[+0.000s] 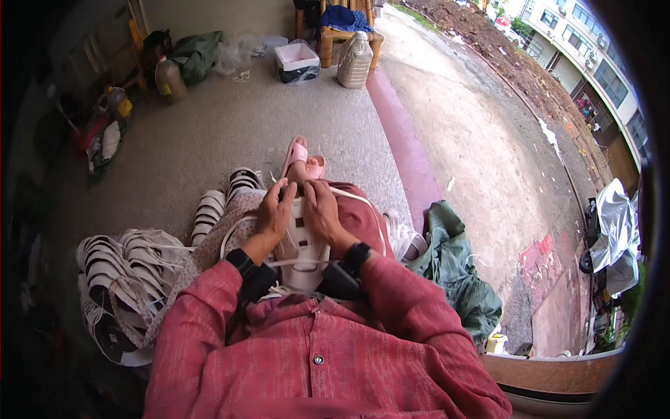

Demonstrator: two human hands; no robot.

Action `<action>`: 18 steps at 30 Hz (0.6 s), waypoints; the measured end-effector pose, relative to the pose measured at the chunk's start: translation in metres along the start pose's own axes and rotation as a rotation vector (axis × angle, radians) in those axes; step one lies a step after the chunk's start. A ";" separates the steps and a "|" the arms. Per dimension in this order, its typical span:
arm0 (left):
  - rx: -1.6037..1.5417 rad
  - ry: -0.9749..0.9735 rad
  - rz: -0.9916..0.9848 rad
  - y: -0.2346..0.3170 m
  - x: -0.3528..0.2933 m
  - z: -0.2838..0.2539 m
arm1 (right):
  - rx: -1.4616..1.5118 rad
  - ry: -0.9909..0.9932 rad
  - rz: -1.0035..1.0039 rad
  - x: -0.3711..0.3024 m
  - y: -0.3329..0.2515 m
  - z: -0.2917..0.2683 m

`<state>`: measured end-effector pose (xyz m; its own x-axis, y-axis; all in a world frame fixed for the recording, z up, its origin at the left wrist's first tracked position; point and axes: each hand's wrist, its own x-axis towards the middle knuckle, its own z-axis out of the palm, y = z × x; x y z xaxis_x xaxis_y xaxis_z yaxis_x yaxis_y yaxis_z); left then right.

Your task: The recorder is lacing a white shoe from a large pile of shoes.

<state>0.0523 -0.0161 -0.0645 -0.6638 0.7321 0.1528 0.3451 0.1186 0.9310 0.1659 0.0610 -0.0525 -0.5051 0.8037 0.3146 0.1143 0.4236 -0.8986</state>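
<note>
A white shoe upper [301,241] with dark rectangular patches down its middle lies in my lap. Its far end is between my left hand [276,209] and my right hand [322,209]. Both sets of fingers are bent in over its edges; the fingertips are partly hidden. A white lace [381,223] loops out over my right knee, and another loop curves past my left wrist. On my left is a pile of similar white uppers [143,262] with dark linings and loose laces. More banded white pieces [208,213] lie by my left leg.
A dark green cloth or sheet [453,269] is heaped at my right, beside a white shoe piece [405,237]. Farther off stand a white box [297,59], a large plastic jug [355,61] and a bamboo chair [373,38]. Bottles [169,80] and bags line the left side.
</note>
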 end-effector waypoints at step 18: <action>-0.495 -0.189 -0.014 0.049 -0.048 -0.076 | 0.504 0.054 0.223 -0.034 -0.017 -0.082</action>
<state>0.0510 -0.0963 -0.0008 -0.5191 0.8464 0.1190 -0.0480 -0.1679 0.9846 0.2511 0.0606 -0.0226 -0.4694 0.8769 0.1034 -0.2168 -0.0009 -0.9762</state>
